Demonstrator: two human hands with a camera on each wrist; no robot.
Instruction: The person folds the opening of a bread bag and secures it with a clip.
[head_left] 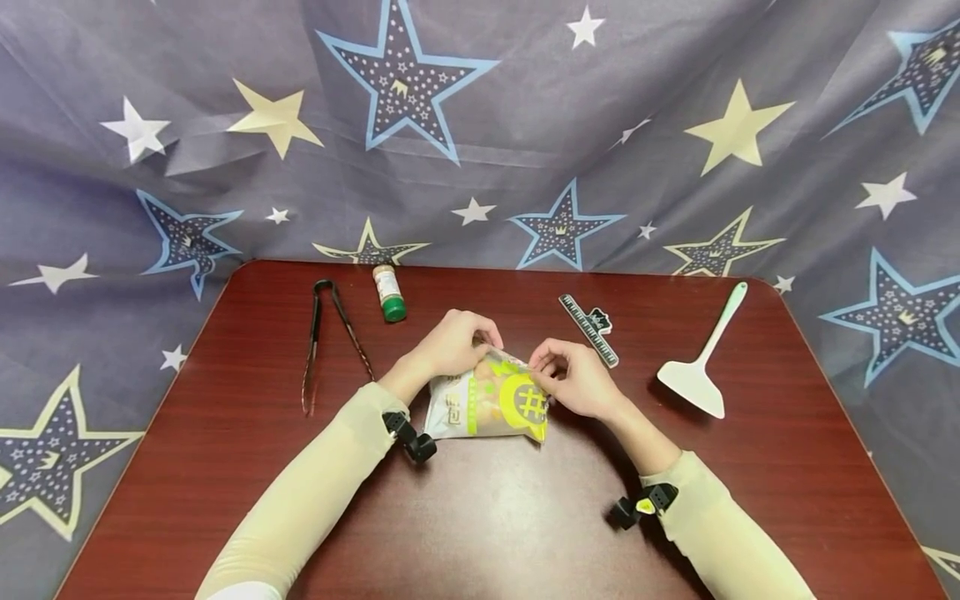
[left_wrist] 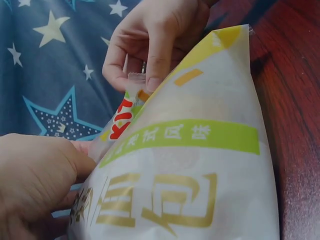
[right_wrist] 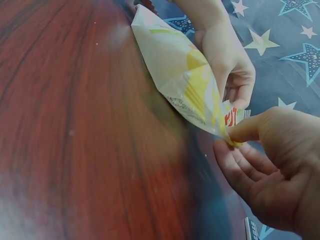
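Grey star-patterned cloth [head_left: 525, 108] hangs behind a glossy reddish-brown wooden table [head_left: 787, 458]. Near its middle sits a white, yellow and green plastic food bag [head_left: 487, 408]; the left hand [head_left: 453, 342] and right hand [head_left: 577, 379], fingers curled, each pinch its upper edge. Judgement: two-handed grip secured; whether the seal has parted cannot be determined. Keyboard-patterned black-and-white clip [head_left: 588, 329] lies unattached, right of the bag. Also present, untouched: slim black tongs [head_left: 316, 317], small green-capped bottle [head_left: 388, 292], white pale-green-handled spatula [head_left: 693, 387].

Bag [head_left: 486, 403] on table [head_left: 217, 467], tongs [head_left: 315, 321] left, bottle [head_left: 388, 292] behind-left, clip [head_left: 588, 330] behind-right, spatula [head_left: 693, 383] right.
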